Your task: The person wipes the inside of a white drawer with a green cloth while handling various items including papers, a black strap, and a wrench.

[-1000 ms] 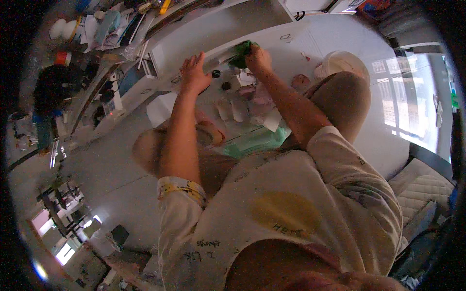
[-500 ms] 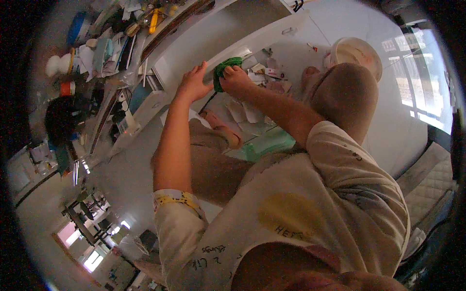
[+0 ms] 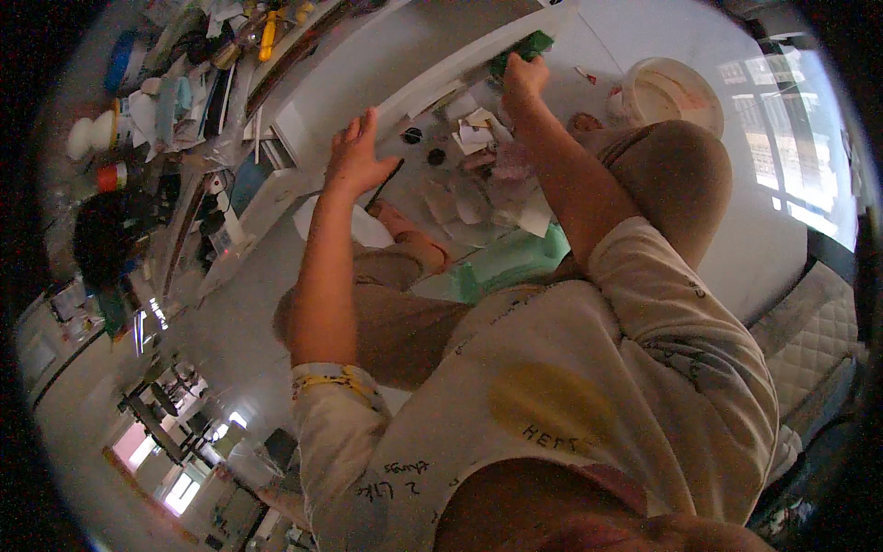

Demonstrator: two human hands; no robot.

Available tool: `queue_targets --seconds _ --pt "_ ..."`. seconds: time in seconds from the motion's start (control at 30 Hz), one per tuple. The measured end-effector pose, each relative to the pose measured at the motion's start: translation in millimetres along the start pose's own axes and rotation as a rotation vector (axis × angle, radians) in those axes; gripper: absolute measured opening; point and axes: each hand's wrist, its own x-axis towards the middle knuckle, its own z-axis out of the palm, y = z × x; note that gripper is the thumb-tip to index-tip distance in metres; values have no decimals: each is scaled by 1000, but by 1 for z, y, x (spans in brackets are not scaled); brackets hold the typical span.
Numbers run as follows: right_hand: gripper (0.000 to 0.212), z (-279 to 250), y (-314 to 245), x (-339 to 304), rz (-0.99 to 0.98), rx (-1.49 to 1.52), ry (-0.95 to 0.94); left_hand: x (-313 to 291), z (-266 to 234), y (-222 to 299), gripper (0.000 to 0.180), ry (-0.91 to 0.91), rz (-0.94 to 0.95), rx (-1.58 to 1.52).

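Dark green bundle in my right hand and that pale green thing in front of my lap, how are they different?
The dark green bundle is deep green, while the pale green thing is a light mint. The bundle is gripped in the right hand; the pale green thing lies apart from that hand, lower in the picture. The bundle also shows smaller than the pale green thing. Both are green.

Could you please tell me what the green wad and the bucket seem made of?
Green wad: perhaps matte fabric, since it looks bunched; the blur leaves thin plastic possible.
Bucket: likely smooth plastic, given its pale wall and even, round rim.
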Motion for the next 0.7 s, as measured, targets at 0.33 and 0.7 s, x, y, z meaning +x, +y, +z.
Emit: queue_targets --seconds 0.33,0.7 --pt "22 64 192 -18 -461 -20 -1018 7 -11 7 92 -10 11 -26" --pt "24 58 48 -152 -784 3 -1419 8 -2 0 87 25 -29 -43"
